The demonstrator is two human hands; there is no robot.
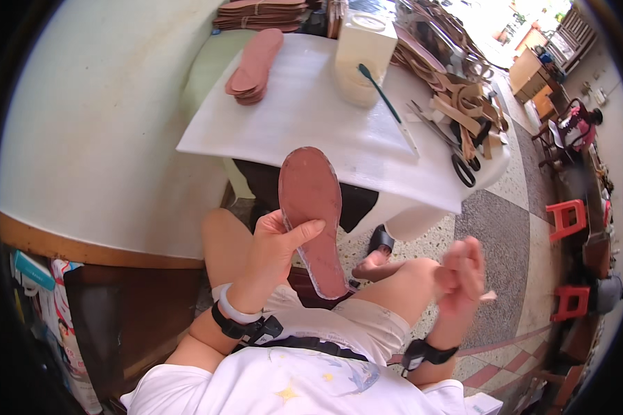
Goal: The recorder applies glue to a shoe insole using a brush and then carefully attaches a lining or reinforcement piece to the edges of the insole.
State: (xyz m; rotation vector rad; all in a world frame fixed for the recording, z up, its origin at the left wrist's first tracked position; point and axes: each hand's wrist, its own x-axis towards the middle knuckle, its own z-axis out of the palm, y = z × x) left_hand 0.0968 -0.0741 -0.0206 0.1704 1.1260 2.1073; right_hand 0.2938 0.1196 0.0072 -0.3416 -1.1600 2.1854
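— Two hands show in the head view; what is each doing?

— At centre frame the left hand [273, 245] grips a reddish-brown shoe insole [313, 218], thumb pressed across its face and fingers wrapped behind its edge. The insole stands nearly upright, toe end up, above the person's lap.

— And the other one?

— The right hand [462, 273] hangs at lower right, apart from the insole, fingers curled loosely together; it is blurred, and I cannot tell whether it pinches the small pale scrap [488, 297] at its edge.

— What lies beyond them?

— A white table [311, 124] fills the upper middle. A stack of matching insoles [255, 66] rests at its upper left. A pale tub [363, 59] stands in the top centre, with a teal-handled brush [387, 104] leaning just beside it. Scissors [450, 149] lie toward the table's right edge, near a heap of tan leather straps [457, 83]. Red stools [566, 218] stand at the far right on the tiled floor.
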